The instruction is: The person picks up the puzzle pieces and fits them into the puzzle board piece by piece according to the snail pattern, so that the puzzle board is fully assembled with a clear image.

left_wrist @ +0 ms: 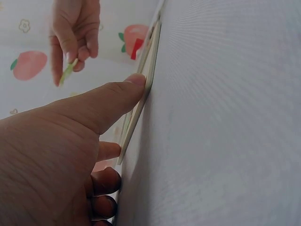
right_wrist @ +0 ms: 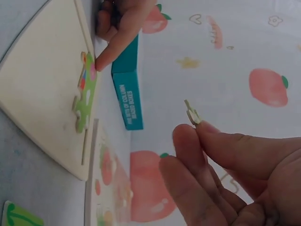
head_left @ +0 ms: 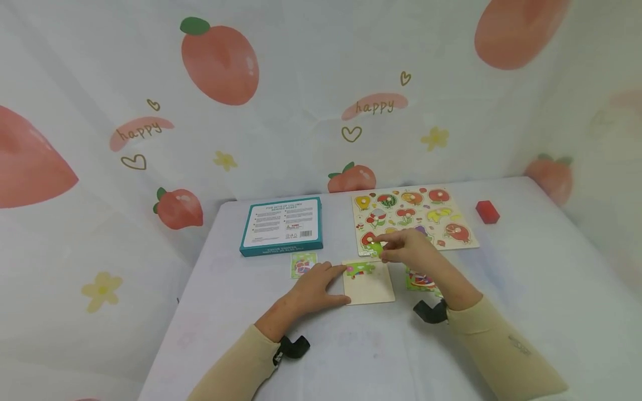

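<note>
Table: fruit board near far edge. Right hand: fingers pinching. Left hand: fingers extended, touching puzzle tray between table's left and right edges. Green puzzle piece: in right fingers, raised.

A cloth-screened toy corner (home or studio, I cannot tell): a backdrop printed with fruit and "happy" hangs behind the table, and on the table lie a square puzzle board, a fruit puzzle, a teal box and a red block.
</note>
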A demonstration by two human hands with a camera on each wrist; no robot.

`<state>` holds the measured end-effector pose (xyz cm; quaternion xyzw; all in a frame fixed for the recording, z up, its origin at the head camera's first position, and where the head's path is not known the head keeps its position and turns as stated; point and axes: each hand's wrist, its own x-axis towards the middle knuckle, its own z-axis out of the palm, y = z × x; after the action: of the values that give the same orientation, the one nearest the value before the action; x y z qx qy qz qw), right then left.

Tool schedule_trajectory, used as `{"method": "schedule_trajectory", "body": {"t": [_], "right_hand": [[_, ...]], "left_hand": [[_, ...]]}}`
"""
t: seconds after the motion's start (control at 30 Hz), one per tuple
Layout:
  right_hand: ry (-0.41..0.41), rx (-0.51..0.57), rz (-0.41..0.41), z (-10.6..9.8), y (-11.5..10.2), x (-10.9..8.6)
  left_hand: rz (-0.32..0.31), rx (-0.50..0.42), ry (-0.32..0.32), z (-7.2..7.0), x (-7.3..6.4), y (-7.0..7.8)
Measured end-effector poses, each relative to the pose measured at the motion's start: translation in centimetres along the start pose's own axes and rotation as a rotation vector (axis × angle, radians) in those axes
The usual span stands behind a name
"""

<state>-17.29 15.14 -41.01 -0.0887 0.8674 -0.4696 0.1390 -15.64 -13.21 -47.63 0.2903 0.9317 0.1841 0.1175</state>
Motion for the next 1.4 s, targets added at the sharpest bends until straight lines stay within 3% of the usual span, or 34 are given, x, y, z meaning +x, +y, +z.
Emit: {"method": "schedule_trajectory", "body": {"t": [0.57,0.73,0.97,1.27,1.4], "right_hand": [[-0.047,-0.125,0.003,1.6,2.6,1.4],[-0.046,-0.184,0.023,2.2,2.8,1.4],[-0.041,-0.299,-0.015,2.5,2.9,1.5],[-0.042,-0.323,-0.027,2.9,2.9,1.7],[-0.034,-0.393,-0.021,3.3,2.7,1.7]], "left_hand": [[-0.009,0.015,-0.007,0.1,0.1,-0.2],[-0.011,0.009,-0.006,0.2,0.1,-0.2],[-0.014,0.009,-0.003,0.1,0.1,-0.1],[-0.019,0.019,-0.009,-0.1,0.0,0.2],[-0.011,0.029,-0.011,-0.1,0.0,0.1]]}}
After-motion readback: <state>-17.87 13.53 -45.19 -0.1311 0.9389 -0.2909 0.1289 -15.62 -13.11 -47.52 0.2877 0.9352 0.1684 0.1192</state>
